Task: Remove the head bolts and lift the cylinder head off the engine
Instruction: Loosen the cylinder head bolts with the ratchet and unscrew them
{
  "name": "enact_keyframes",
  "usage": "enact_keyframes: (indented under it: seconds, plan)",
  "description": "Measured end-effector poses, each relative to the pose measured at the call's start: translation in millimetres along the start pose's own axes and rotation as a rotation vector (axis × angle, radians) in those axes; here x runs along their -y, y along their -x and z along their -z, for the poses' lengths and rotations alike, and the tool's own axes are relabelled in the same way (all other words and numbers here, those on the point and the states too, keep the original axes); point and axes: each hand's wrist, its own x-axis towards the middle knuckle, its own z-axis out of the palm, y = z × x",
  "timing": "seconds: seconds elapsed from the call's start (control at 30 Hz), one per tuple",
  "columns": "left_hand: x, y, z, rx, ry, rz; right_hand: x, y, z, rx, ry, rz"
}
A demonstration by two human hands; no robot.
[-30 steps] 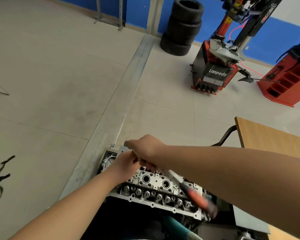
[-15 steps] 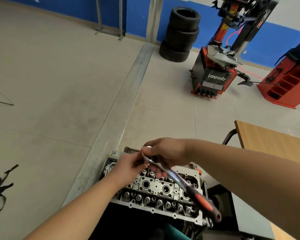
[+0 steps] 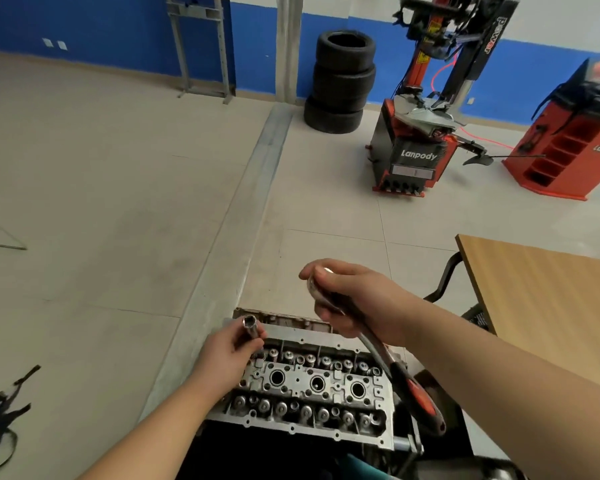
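Note:
The aluminium cylinder head (image 3: 312, 393) sits on the engine at the bottom centre, with three spark plug wells and rows of valve springs showing. My left hand (image 3: 227, 355) grips a long chrome socket (image 3: 252, 329) above the head's left end, its open end facing up. My right hand (image 3: 354, 299) holds the head of a ratchet wrench (image 3: 378, 351) above the head's far edge. The ratchet's red and black handle (image 3: 421, 400) slants down to the right. Socket and ratchet are apart.
A wooden table (image 3: 548, 306) with a black frame stands at the right. Across the tiled floor are a stack of tyres (image 3: 342, 81), a red Lanpody tyre changer (image 3: 420, 140) and a red wheel balancer (image 3: 568, 140). Black straps (image 3: 0, 417) lie at the left.
The hands were together over the head's far left end. Now they have parted: my left hand has the socket free, and my right hand has lifted the ratchet up and right.

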Motion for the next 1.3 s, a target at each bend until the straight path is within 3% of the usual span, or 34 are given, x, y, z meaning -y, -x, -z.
enact_keyframes:
  seconds: [0.1, 0.2, 0.27, 0.37, 0.47, 0.8, 1.13, 1.3]
  plan:
    - [-4.9, 6.3, -5.9, -0.042, -0.032, 0.017, -25.3, 39.9, 46.7, -0.307, 0.199, -0.047]
    - [-7.6, 9.5, -14.4, -0.106, -0.045, 0.041, -75.3, 69.6, 100.3, -0.544, 0.590, -0.216]
    - [-7.3, 11.5, -19.5, -0.130, -0.060, 0.043, -111.8, 88.4, 137.0, -0.608, 0.828, -0.373]
    - [-8.7, 12.0, -25.1, -0.158, -0.092, 0.058, -158.4, 119.4, 184.0, -0.698, 0.932, -0.556]
    - [-10.7, 14.0, -28.7, -0.197, -0.137, 0.066, -194.7, 142.0, 215.1, -0.739, 0.977, -0.640]
    - [-13.7, 15.7, -37.8, -0.285, -0.308, 0.086, -255.6, 148.0, 257.7, -0.775, 1.063, -0.635]
    - [-18.8, 18.3, -42.6, -0.292, -0.248, 0.095, -253.9, 152.6, 269.5, -0.753, 1.080, -0.686]
    - [-20.4, 17.8, -39.2, -0.261, -0.229, 0.086, -220.0, 139.8, 242.2, -0.917, 1.189, -0.652]
